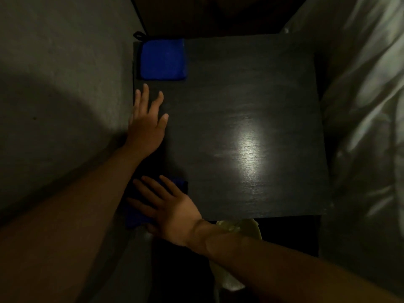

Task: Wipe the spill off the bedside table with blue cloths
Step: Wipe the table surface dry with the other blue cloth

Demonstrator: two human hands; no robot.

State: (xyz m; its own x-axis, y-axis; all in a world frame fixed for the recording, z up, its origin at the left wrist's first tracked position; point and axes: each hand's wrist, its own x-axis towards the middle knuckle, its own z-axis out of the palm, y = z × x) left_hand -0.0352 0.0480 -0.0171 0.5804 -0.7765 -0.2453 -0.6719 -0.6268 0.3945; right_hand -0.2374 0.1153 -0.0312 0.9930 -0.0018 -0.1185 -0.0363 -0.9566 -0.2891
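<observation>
A dark square bedside table [251, 88] fills the middle of the view, with a bright glare patch near its centre. A folded blue cloth [163, 59] lies flat at the table's far left corner. My left hand [147, 125] rests flat on the left edge, fingers spread, just short of that cloth and not touching it. My right hand [168, 206] lies palm-down with fingers spread on a second blue cloth [140, 217] at the near left corner, which shows dimly under and around the fingers. No spill is clear in this dim light.
A grey wall [65, 84] runs close along the table's left side. White bedding [367, 127] rises on the right. A black cord loop [138, 35] sits behind the far cloth. Something pale yellow-green [240, 228] lies below the table's front edge.
</observation>
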